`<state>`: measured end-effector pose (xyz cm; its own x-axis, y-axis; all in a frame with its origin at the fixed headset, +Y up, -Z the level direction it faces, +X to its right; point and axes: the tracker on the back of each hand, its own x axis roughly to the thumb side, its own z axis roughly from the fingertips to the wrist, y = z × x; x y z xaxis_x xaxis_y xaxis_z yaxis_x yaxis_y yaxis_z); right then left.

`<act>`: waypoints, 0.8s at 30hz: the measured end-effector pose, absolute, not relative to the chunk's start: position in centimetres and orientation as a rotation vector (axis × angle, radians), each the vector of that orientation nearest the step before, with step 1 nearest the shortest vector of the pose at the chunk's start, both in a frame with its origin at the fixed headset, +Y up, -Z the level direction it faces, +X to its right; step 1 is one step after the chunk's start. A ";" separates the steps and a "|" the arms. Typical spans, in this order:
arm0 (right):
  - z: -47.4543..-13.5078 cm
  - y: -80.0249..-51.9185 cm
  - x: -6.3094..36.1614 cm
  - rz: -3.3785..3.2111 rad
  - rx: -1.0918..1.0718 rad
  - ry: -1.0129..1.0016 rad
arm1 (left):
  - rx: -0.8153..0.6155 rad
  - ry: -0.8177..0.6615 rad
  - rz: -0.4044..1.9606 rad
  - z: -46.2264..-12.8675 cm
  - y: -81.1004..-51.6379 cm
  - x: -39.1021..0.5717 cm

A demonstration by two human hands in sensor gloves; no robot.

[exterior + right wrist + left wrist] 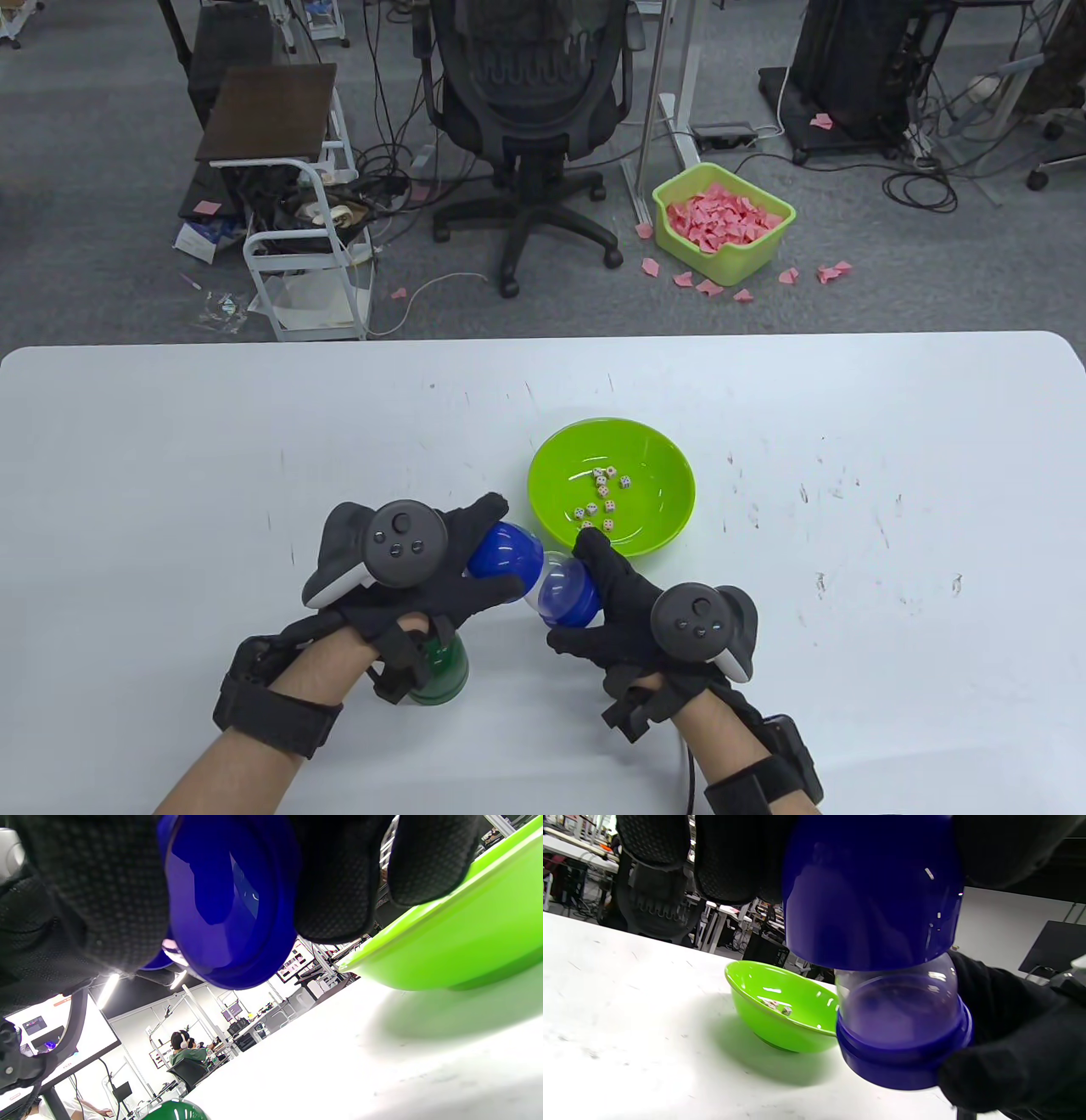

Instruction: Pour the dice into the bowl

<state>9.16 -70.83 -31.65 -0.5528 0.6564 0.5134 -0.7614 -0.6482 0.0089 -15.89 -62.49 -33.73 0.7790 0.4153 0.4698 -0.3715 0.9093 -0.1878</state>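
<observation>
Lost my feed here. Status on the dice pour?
Both hands grip blue capsule: left hand cap, right hand base. Dice in green bowl. Nothing blocking.

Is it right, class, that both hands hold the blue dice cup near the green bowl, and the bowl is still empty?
Not quite. Both the left hand and the right hand hold the blue dice cup near the green bowl, but the bowl is not empty: the table view shows several dice lying in it.

Glossy plastic bowl (653,450); clear-and-blue shiny plastic capsule (882,942); matt white table (848,637).
</observation>
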 end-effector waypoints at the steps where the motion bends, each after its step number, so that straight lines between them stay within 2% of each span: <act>1: -31.6 -70.8 9.1 2.207 0.616 -0.274 | -0.087 -0.534 0.432 -33.7 -62.7 -15.5; 12: -31.1 -70.2 8.9 2.114 0.638 -0.334 | -0.151 -0.584 0.443 -33.6 -64.1 -12.3; 24: -30.9 -70.3 8.7 2.126 0.623 -0.374 | -0.181 -0.595 0.454 -33.7 -64.1 -12.0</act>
